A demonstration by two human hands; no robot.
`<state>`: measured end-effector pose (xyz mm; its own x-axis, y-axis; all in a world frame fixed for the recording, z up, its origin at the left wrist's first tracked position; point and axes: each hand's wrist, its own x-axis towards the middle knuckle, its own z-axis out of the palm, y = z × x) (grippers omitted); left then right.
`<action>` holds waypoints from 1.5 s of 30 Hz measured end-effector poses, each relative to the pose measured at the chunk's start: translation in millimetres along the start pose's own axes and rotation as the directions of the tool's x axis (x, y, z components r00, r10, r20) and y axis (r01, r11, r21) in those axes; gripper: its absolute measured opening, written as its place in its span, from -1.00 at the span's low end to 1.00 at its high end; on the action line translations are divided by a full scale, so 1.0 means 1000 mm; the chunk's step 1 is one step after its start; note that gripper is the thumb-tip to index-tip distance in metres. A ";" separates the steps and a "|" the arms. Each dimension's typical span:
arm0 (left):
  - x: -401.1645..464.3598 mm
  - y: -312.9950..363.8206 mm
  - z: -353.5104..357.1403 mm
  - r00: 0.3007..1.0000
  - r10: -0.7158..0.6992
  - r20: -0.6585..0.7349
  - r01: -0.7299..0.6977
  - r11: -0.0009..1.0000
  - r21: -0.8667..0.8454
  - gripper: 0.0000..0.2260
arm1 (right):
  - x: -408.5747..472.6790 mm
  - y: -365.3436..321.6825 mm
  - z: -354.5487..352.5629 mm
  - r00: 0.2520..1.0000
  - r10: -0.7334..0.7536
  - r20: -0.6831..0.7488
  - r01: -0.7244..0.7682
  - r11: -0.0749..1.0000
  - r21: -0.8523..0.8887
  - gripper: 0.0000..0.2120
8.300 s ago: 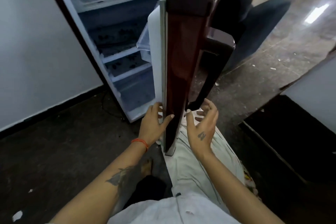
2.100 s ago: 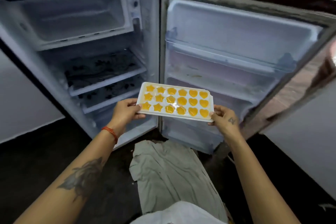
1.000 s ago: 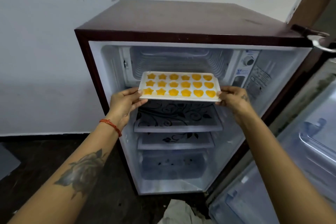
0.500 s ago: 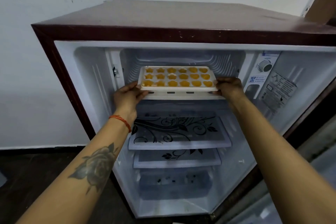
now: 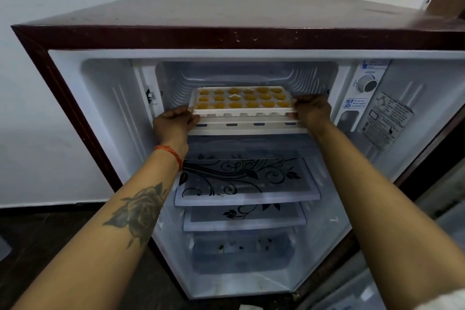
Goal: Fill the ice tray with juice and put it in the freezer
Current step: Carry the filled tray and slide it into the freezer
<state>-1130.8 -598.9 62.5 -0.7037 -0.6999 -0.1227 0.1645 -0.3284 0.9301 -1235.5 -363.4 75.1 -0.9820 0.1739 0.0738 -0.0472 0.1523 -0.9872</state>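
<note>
White ice tray (image 5: 241, 111), orange juice; maroon fridge (image 5: 226, 20); black floral shelf (image 5: 246, 178); orange wristband (image 5: 171, 152).

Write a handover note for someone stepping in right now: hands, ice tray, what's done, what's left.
Left hand: grips the left end of the ice tray.
Right hand: grips the tray's right end.
Tray: filled with orange juice, held about level, partly inside the freezer compartment at the top of the open fridge, its front edge above the compartment's front lip.
Done: tray filled, fridge opened, tray brought to the freezer.
Left: slide the tray fully in, set it down flat, let go, close the door.
</note>
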 end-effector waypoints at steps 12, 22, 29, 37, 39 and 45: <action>-0.089 -0.031 -0.038 0.857 0.401 0.324 -0.515 0.652 0.556 -0.60 | -0.102 0.011 -0.042 0.905 -0.362 0.222 0.424 0.790 -0.443 -0.62; -0.266 -0.061 -0.063 0.713 0.105 0.694 -0.655 0.451 0.606 -0.61 | -0.290 0.017 -0.175 0.851 -0.444 0.281 0.514 0.591 -0.622 -0.58; -0.396 -0.061 -0.026 0.398 -0.038 0.916 -0.874 0.286 0.392 -0.52 | -0.380 -0.003 -0.315 0.773 -0.625 -0.112 0.343 0.559 -0.755 -0.62; -0.504 -0.049 0.012 0.045 -0.246 0.968 -0.994 0.090 0.069 -0.35 | -0.406 -0.016 -0.438 0.945 -0.122 -0.304 -0.267 0.248 -0.931 -0.26; -0.520 -0.048 0.014 0.012 -0.292 0.956 -0.996 0.082 0.038 -0.31 | -0.408 -0.011 -0.446 0.961 -0.095 -0.261 -0.238 0.207 -0.949 -0.26; -0.541 -0.042 0.015 0.014 -0.265 0.964 -0.996 0.076 0.035 -0.21 | -0.419 -0.014 -0.433 0.955 -0.144 -0.261 -0.234 0.180 -0.956 -0.33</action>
<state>-767.5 -197.4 94.8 -0.7196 0.6891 0.0856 0.6895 0.6946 0.2052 -743.9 -17.0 119.2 -0.8828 0.3978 0.2498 0.3960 0.9163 -0.0595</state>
